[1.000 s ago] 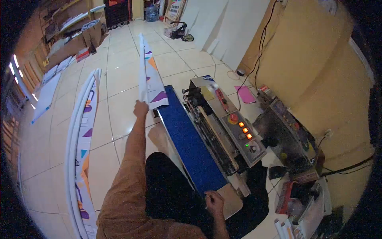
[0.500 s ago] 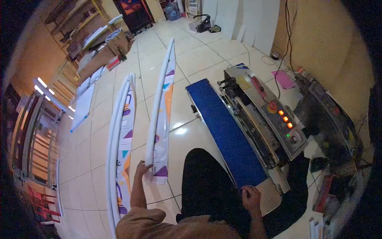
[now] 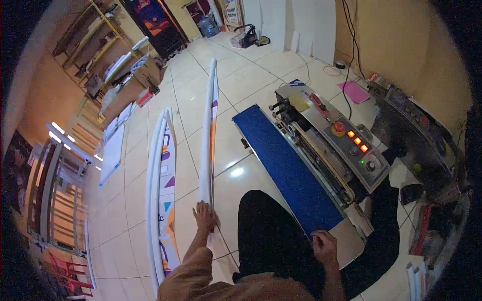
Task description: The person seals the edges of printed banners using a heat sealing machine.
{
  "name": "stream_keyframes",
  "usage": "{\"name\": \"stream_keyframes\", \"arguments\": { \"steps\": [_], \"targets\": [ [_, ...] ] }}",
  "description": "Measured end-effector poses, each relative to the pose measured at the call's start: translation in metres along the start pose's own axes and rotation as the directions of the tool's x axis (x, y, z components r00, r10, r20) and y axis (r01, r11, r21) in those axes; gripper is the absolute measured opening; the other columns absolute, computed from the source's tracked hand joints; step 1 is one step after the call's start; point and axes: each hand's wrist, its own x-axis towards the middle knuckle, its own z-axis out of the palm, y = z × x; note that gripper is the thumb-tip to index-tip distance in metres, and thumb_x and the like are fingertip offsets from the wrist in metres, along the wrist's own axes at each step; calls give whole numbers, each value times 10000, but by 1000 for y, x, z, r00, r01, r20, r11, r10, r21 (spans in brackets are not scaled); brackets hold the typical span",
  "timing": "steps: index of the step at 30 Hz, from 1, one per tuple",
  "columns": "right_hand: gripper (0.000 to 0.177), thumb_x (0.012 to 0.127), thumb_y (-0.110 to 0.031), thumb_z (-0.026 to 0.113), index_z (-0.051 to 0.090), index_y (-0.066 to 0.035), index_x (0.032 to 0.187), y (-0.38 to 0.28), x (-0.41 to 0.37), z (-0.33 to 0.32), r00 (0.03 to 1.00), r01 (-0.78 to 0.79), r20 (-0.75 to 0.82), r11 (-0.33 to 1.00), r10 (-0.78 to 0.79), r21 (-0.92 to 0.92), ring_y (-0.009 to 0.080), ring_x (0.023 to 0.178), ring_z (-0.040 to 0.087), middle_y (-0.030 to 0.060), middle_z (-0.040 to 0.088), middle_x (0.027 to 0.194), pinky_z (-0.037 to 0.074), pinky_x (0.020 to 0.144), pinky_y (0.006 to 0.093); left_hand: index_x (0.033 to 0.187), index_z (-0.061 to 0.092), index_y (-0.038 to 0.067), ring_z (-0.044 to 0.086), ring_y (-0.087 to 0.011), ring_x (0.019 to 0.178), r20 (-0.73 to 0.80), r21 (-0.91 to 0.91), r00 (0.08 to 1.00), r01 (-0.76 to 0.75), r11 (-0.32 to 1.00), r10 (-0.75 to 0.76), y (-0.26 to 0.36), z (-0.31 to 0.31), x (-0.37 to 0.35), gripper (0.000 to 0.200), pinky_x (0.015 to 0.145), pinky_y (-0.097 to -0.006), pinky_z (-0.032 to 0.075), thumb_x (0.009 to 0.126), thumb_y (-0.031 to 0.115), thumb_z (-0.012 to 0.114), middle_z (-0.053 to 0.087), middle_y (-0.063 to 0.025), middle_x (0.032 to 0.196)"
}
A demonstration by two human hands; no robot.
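Note:
My left hand (image 3: 205, 216) is closed over the near end of a long white printed banner (image 3: 206, 150), partly rolled up on the floor. Purple and orange print shows along its right edge. To the left lies a second banner (image 3: 168, 193), rolled along one side, with purple, teal and orange print. My right hand (image 3: 325, 247) rests by the near end of a blue conveyor belt (image 3: 286, 168), its fingers curled in; what they hold, if anything, is hidden. The belt belongs to a sealing machine (image 3: 334, 138) with lit orange buttons and a red knob.
A dark machine (image 3: 419, 138) stands at the right, with cables along the wall. Pink paper (image 3: 354, 92) lies behind the sealer. Red chairs (image 3: 68, 273) and a metal frame (image 3: 55, 195) are at left; shelves (image 3: 95, 45) and a water jug (image 3: 207, 26) stand farther back.
My left hand has gone from holding the banner's near edge to lying over its roll. The banner's printed flap, spread to the right before, now shows only narrowly. My right hand stays by the belt.

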Motion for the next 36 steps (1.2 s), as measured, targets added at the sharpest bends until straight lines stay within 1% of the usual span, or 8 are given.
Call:
{"name": "stream_keyframes", "arguments": {
  "steps": [9, 13, 18, 20, 22, 25, 30, 36],
  "targets": [
    [104, 796, -37, 627, 663, -16, 891, 8, -2, 5, 1000, -25, 11, 999, 25, 35, 313, 783, 669, 148, 679, 904, 546, 703, 376, 1192, 530, 29, 575, -390, 1022, 414, -372, 719, 694, 617, -559, -15, 13, 61, 525, 892, -476, 451, 776, 272, 739, 620, -189, 1011],
    [104, 841, -59, 610, 676, -2, 895, 8, -3, 2, 998, 13, -60, 999, -11, 35, 209, 678, 653, 136, 674, 875, 520, 609, 300, 1156, 536, 14, 596, -364, 854, -28, -128, 994, 98, 987, -102, 7, 0, 77, 418, 761, -503, 484, 793, 192, 641, 588, -137, 920],
    [110, 811, -59, 628, 681, -16, 897, 7, -2, 3, 999, -50, 13, 998, 50, 36, 314, 806, 674, 146, 688, 917, 546, 728, 380, 1207, 494, 17, 598, -351, 958, 34, -494, 997, 82, 866, -75, 52, -22, 60, 513, 830, -462, 472, 786, 246, 677, 578, -186, 1068],
    [108, 809, -57, 629, 681, -16, 894, 11, -3, 6, 1000, -26, -14, 999, 27, 45, 319, 812, 674, 148, 689, 915, 546, 735, 386, 1246, 479, 4, 579, -393, 1020, -393, -133, 905, 117, 984, -160, 49, -28, 65, 576, 849, -470, 481, 779, 268, 688, 566, -217, 1153],
    [107, 807, -55, 630, 681, -16, 892, 12, -6, 3, 1000, 0, -25, 999, 2, 44, 323, 818, 674, 151, 690, 914, 545, 742, 392, 1270, 471, -5, 577, -427, 1023, -380, -155, 889, 211, 965, -255, 46, -40, 68, 627, 814, -466, 506, 774, 308, 696, 553, -252, 1189],
    [93, 803, -49, 632, 679, -19, 876, 7, -1, 4, 999, -32, -12, 997, 33, 74, 324, 822, 673, 155, 690, 912, 544, 746, 397, 1098, 554, 11, 609, -417, 916, 368, -252, 827, 529, 810, -426, 24, -27, 71, 419, 733, -446, 531, 789, 272, 663, 574, -228, 1059],
    [107, 791, -38, 640, 667, -23, 894, 15, -4, 7, 999, 23, -31, 1000, -23, 6, 312, 801, 671, 146, 687, 886, 545, 734, 387, 1287, 477, -18, 461, -343, 1169, 127, -210, 991, 59, 976, -32, 49, 2, 47, 490, 982, -513, 351, 835, 160, 546, 530, -177, 1198],
    [94, 833, -43, 613, 673, -2, 893, 7, 2, 3, 992, 111, -62, 994, -109, 21, 198, 632, 629, 125, 669, 863, 506, 569, 305, 1407, 331, -38, 362, -425, 1314, 109, -125, 994, 10, 992, 4, 83, -23, 17, 709, 1058, -544, 305, 859, 334, 585, 426, -308, 1359]
  ]
}}
